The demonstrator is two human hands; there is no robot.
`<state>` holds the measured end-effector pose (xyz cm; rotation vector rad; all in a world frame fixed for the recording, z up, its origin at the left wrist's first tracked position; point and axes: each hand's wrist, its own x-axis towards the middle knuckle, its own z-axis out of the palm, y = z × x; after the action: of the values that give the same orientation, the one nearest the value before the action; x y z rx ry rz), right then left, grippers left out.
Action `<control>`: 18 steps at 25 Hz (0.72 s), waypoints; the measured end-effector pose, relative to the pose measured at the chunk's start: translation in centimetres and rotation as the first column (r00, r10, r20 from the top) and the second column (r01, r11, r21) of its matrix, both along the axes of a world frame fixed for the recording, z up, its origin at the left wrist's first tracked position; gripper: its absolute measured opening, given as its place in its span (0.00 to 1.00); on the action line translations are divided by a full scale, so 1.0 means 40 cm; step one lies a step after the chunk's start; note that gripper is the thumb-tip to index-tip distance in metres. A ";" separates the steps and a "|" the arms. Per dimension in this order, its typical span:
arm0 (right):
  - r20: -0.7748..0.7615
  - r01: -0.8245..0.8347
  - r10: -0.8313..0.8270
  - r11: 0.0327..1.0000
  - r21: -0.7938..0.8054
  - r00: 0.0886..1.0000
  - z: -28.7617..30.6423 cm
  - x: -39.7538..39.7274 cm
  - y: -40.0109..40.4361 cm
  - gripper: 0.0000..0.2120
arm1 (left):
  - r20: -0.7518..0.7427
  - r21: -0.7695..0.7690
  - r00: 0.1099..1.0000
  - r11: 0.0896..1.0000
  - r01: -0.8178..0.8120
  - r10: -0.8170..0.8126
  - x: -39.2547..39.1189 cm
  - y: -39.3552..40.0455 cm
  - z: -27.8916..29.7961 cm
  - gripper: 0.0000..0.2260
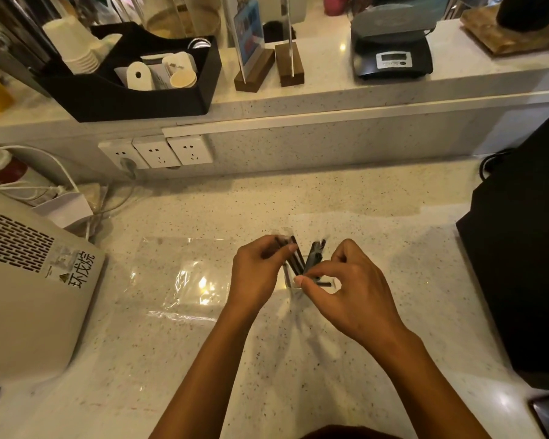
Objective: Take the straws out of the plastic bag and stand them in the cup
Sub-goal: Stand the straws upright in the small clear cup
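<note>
A clear cup (288, 280) stands on the speckled counter between my hands, mostly hidden by them. Several black wrapped straws (298, 259) stick up out of it, leaning left and right. My left hand (257, 267) pinches the upper ends of the left-leaning straws. My right hand (346, 289) pinches the lower part of the right-leaning straws (316, 251) at the cup's rim. The clear plastic bag (184, 274) lies flat on the counter to the left of my left hand.
A white appliance (29, 286) sits at the left edge. A black machine (520, 264) fills the right side. Wall sockets (159, 152) and cables are at the back left. The raised shelf holds a black organiser (184, 99), sign stands and a scale (393, 55).
</note>
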<state>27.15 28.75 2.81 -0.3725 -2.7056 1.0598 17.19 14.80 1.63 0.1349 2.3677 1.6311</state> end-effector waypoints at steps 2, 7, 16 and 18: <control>-0.001 0.002 -0.002 1.000 -0.010 1.000 -0.004 0.002 0.003 0.21 | 0.028 0.103 0.999 0.994 -0.035 0.032 -0.011 0.008 0.022 0.03; 0.022 0.023 -0.022 0.999 -0.048 1.000 -0.013 0.005 0.003 0.25 | 0.074 0.108 0.994 0.991 -0.082 0.074 -0.020 0.015 0.038 0.04; 0.000 0.010 -0.010 0.996 -0.085 1.000 -0.018 0.009 0.005 0.23 | 0.112 0.179 0.989 0.977 -0.117 0.098 -0.040 -0.009 0.058 0.05; -0.005 0.002 -0.002 0.996 -0.084 1.000 -0.020 0.009 0.003 0.22 | 0.130 0.205 0.989 0.974 -0.098 0.073 -0.039 -0.014 0.060 0.06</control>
<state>27.53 28.87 2.02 -0.3860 -2.6619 1.1756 15.63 14.23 4.01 -0.0265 2.1342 1.8725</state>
